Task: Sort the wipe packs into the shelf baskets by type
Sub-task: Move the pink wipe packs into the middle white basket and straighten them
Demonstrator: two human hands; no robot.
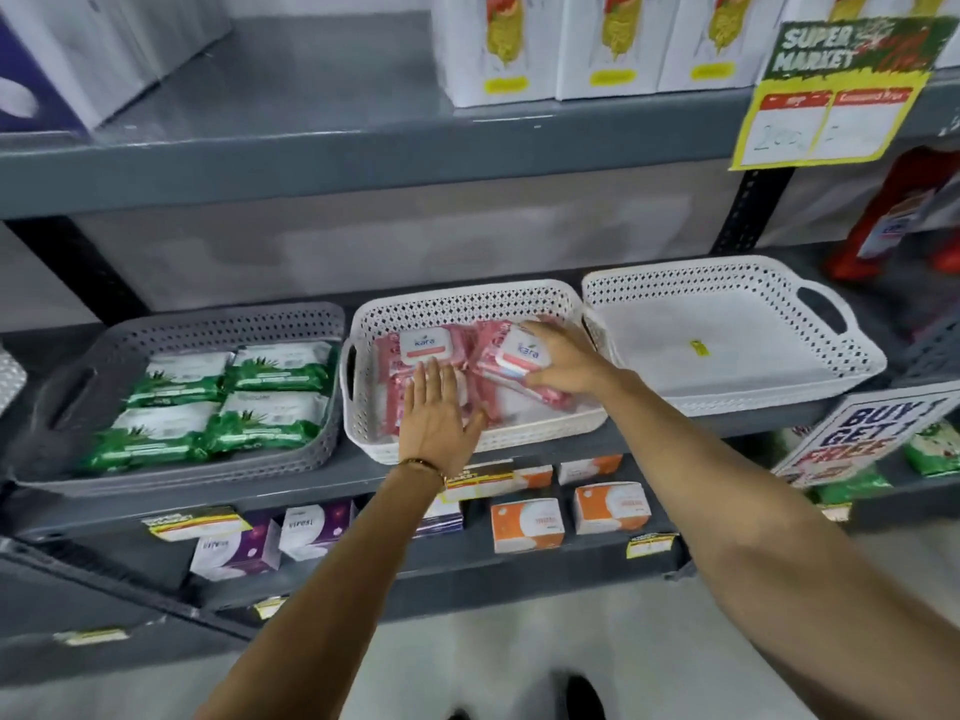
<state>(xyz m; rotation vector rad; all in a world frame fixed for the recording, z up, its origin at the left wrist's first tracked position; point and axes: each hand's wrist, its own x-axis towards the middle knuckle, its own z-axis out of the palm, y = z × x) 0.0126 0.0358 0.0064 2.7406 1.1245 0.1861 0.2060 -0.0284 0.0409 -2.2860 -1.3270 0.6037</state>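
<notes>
Three baskets stand side by side on the middle shelf. The grey basket (pixel 218 319) on the left holds several green wipe packs (pixel 228 397). The white middle basket (pixel 467 298) holds several pink wipe packs (pixel 426 348). My left hand (pixel 439 418) lies flat, fingers apart, on the pink packs at the front of that basket. My right hand (pixel 563 363) grips a pink pack with a white lid (pixel 522 353) at the basket's right side. The white basket on the right (pixel 727 283) has only a small yellow sticker inside.
The shelf above carries white boxes (pixel 504 49) and a yellow price sign (pixel 826 116) hanging at its right end. Below are purple (pixel 234 550) and orange boxes (pixel 527 524). A "Buy 1 Get 1 Free" sign (pixel 862 439) sticks out at the right, with red bottles (pixel 904 215) behind.
</notes>
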